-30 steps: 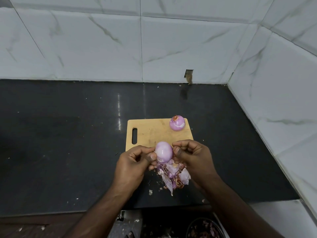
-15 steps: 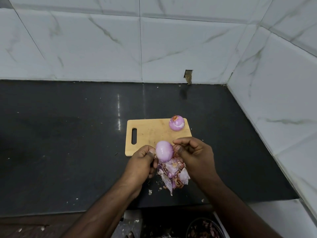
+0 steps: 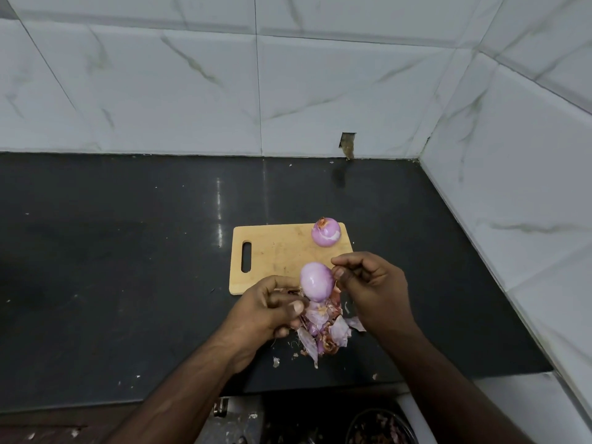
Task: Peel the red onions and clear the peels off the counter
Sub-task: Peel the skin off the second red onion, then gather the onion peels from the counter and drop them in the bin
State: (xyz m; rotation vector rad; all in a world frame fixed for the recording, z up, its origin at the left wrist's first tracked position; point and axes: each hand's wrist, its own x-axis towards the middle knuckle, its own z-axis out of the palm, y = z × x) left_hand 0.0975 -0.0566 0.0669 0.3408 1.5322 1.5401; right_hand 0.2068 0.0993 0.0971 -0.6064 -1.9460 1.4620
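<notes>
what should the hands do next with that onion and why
Probably set the held onion on the board beside the peeled onion. It looks smooth and fully peeled, gripped by the left hand, with the right hand pinching at its side. Then the peels on the counter need clearing.

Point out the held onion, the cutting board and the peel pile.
held onion (image 3: 317, 280), head view, middle of its peeled side
cutting board (image 3: 275, 251), head view, bare wood right of the handle slot
peel pile (image 3: 323, 331), head view, centre of the heap
</notes>
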